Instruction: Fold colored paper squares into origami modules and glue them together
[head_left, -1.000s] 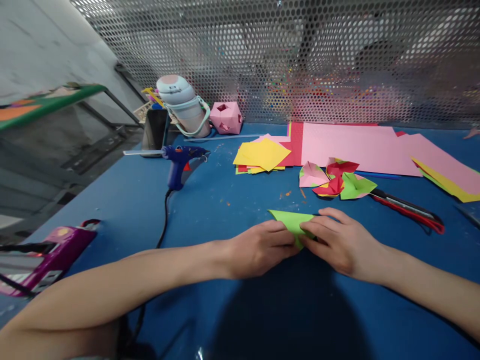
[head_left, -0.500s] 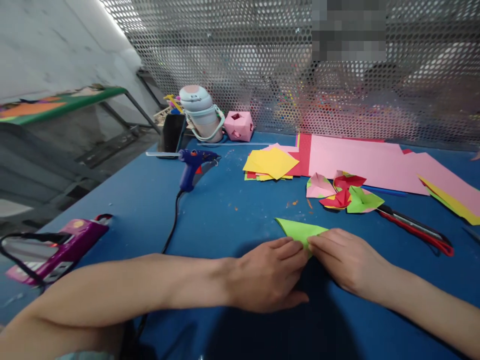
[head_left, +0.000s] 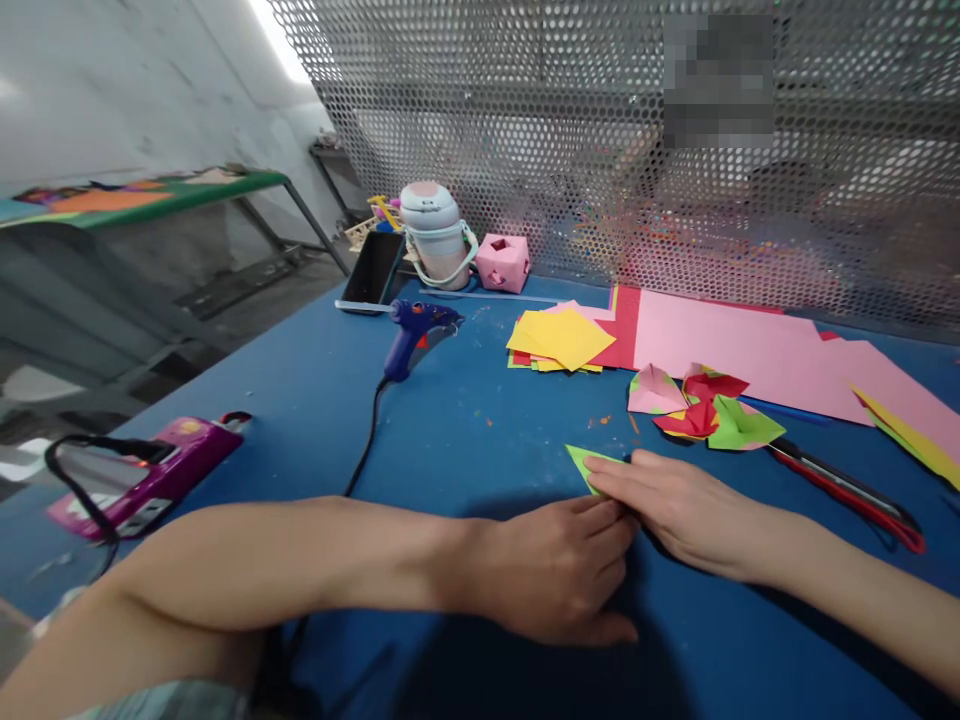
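A light green sheet of folded paper [head_left: 589, 464] lies on the blue table, and only its pointed left part shows. My left hand [head_left: 559, 565] is at its near edge, fingers curled with their tips on the paper and the thumb sticking out below. From the right, my right hand [head_left: 686, 505] lies over the paper with its fingers together, pressing on it. The fingertips of both hands meet there and hide most of the sheet. Beyond my right hand are several folded paper pieces [head_left: 701, 405] in pink, red and green.
A utility knife [head_left: 847, 490] lies to the right. Behind are stacked yellow squares [head_left: 566, 338] and pink sheets [head_left: 720, 335]. To the left are a blue glue gun [head_left: 409, 340], a purple power strip [head_left: 161, 475], a phone [head_left: 375, 268], a bottle [head_left: 437, 235] and a pink paper cube [head_left: 502, 262].
My right hand has moved left over the green paper, its fingers now stretched across it and covering more. My left hand keeps its place at the near edge. The view has shifted slightly.
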